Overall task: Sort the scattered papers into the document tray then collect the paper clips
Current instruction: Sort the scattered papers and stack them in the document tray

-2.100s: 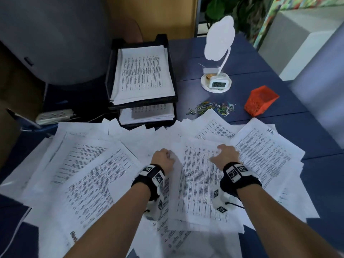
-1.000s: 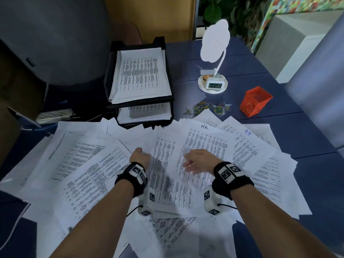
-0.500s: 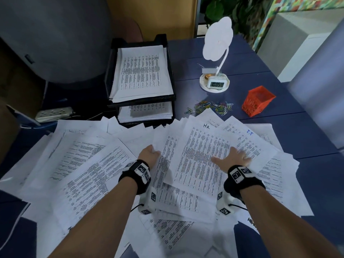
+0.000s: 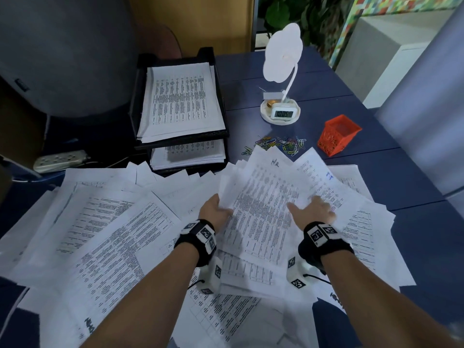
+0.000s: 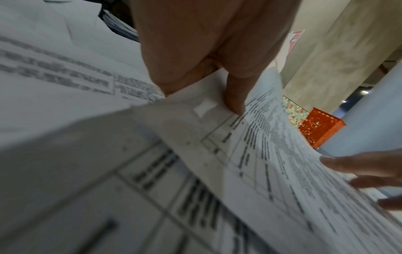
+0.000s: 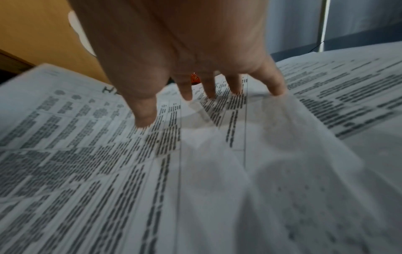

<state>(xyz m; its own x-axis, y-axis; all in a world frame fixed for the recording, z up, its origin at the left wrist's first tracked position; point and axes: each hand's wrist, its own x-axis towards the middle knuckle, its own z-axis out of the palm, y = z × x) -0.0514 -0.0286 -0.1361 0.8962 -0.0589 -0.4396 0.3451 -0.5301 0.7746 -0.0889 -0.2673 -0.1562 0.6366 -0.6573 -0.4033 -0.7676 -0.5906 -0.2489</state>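
Printed papers [image 4: 105,222] lie fanned out over the near half of the blue table. My left hand [image 4: 213,209] pinches the left edge of a small stack of sheets [image 4: 263,209], thumb on top [image 5: 234,103]. My right hand [image 4: 313,209] lies flat on the same stack with its fingers spread and straight [image 6: 187,89]. The black two-tier document tray [image 4: 221,116] stands behind the papers with sheets in both tiers. A heap of coloured paper clips [image 4: 278,144] lies just past the top edge of the stack.
A red mesh pot [image 4: 337,134] stands right of the clips, seen also as the red mesh pot [image 5: 319,130]. A white cloud-shaped lamp with a clock base [image 4: 281,109] is behind them. A power strip [image 4: 60,160] lies at the left. Bare blue table [image 4: 414,234] is at the right.
The sheets under my hands have been drawn together into one stack. My left hand now grips its left edge and my right hand has shifted right on top.
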